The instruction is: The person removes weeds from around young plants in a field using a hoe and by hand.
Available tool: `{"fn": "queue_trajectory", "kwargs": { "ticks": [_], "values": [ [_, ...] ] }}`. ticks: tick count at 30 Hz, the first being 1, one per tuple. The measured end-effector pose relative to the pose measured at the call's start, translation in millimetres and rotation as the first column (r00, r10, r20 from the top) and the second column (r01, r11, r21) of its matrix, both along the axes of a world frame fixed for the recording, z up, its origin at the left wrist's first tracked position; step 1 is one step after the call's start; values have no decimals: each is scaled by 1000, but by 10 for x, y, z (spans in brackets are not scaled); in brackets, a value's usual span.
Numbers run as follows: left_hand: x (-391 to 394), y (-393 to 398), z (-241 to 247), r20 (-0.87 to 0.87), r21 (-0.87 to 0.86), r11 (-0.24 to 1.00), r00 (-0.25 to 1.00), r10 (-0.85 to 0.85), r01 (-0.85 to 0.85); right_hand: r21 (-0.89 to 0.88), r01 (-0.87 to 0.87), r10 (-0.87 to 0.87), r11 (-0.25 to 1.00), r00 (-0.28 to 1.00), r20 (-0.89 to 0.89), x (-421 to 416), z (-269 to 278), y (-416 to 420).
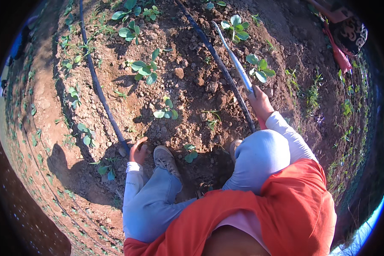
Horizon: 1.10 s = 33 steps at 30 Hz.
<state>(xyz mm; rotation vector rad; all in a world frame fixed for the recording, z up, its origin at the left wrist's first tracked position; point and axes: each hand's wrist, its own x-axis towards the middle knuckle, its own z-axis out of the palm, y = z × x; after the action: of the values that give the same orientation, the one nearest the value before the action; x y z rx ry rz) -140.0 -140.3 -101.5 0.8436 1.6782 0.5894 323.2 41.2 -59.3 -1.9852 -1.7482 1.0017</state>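
Note:
My right hand grips the handle end of a long, slightly curved metal blade, perhaps a machete or sickle; its thin tip points up and away, beside a leafy seedling. A black drip irrigation hose runs just left of the blade. My left hand is low at the left, fingers bent and apart, near the end of a second black hose. No object shows in it. Between the hoses stand several young green plants, one ahead of my left shoe.
Another person, partly seen, is at the upper right beside a red cloth or bag. Small weeds grow right of the bed. More seedling rows and thin lines run along the far left. Clods cover the dry soil.

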Motion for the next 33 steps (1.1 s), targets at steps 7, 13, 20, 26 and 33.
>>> {"fn": "queue_trajectory", "kwargs": {
  "ticks": [7,13,20,26,33],
  "values": [
    [18,-66,-100,7,29,1000,1000,-1,1,-111,27,-20,993,998,62,381,98,-679],
    [71,-11,-92,-33,31,998,998,-45,46,-94,-1,7,996,998,60,715,-75,-1198],
    [36,-19,-54,-73,75,997,997,8,-2,-41,2,-1,999,1000,22,866,-90,-1224],
    [125,139,-139,15,13,993,993,-120,120,162,49,-37,986,996,-75,149,-122,-240],
    [43,-30,-36,-20,-40,996,996,83,-84,203,-19,28,979,999,-46,307,-74,-511]
  ]
}}
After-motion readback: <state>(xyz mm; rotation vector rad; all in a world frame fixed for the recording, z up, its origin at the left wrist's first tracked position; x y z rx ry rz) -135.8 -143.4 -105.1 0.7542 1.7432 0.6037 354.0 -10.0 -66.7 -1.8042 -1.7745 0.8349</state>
